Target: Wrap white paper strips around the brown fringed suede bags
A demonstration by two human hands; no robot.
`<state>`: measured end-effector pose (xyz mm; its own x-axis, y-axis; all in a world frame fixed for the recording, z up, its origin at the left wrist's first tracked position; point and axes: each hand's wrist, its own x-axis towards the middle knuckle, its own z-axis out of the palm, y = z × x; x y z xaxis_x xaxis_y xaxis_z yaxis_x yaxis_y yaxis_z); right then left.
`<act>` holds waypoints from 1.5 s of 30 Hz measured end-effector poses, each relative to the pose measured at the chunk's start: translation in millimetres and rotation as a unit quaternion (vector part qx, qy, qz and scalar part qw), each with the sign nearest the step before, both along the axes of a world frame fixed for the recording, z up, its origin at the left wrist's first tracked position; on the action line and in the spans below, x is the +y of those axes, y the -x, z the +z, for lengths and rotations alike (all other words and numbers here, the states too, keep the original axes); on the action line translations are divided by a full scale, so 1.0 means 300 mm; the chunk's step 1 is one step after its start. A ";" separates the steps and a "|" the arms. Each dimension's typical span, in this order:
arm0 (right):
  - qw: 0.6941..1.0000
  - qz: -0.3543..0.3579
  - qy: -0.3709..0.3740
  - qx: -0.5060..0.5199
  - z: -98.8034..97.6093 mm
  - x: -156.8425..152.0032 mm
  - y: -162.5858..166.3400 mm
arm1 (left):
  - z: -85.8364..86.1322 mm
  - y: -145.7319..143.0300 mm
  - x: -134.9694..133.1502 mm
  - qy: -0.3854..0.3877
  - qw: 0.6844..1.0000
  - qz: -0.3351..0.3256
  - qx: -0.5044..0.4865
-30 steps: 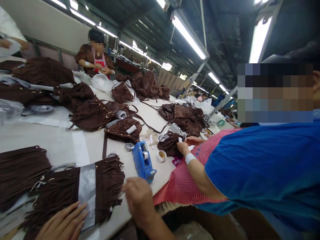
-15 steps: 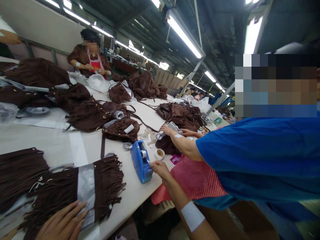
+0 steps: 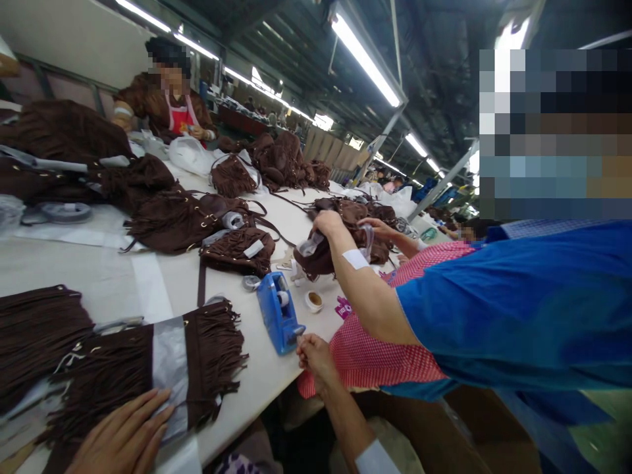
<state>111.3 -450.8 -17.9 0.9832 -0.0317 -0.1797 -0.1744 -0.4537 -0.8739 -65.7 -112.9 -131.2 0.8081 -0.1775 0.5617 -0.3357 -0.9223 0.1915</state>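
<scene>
- Lower left: rests left hand [image 3: 123, 431] flat on one brown fringed bag [image 3: 118, 362] banded with grey plastic [image 3: 169, 352].
- Below centre: pinches with right hand [image 3: 316, 359] at one blue plastic tape dispenser [image 3: 273, 316]; cannot tell what.

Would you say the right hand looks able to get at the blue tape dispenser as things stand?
Very likely yes: the right hand is at the near end of the blue tape dispenser, with nothing visible between them.

On the tabletop [image 3: 111, 270], a bag [image 3: 133, 359] lay at the frame's lower left, a tape dispenser [image 3: 275, 316] to its right, near the centre; behind them, upper centre, lay a bag pile [image 3: 281, 161].
</scene>
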 end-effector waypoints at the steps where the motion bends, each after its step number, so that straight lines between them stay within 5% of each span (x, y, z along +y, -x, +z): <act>1: 1.000 0.000 0.014 -0.008 -0.002 -0.006 0.009 | 0.032 0.004 -0.013 0.012 1.000 0.009 0.000; 4: 0.998 0.014 0.055 -0.033 0.007 -0.002 0.063 | 0.130 0.018 -0.052 0.040 0.998 0.034 0.034; 7: 0.993 0.099 0.047 -0.038 0.022 0.090 0.142 | 0.191 0.023 -0.074 0.046 0.996 0.048 0.055; 11: 0.957 0.251 -0.108 0.096 0.032 0.333 0.245 | 0.210 0.030 -0.081 0.044 0.996 0.052 0.052; 15: 0.940 0.260 -0.132 0.175 0.015 0.525 0.269 | 0.204 0.035 -0.083 0.042 0.997 0.050 0.051; 23: 0.953 0.268 0.077 0.122 -0.034 0.596 0.262 | 0.202 0.029 -0.078 0.046 0.998 0.042 0.027; 33: 0.929 0.235 0.284 0.039 0.003 0.672 0.275 | 0.191 0.015 -0.068 0.058 0.995 0.052 0.064; 45: 0.902 0.245 0.348 0.069 0.027 0.711 0.271 | 0.266 -0.015 -0.046 0.022 0.980 0.036 0.194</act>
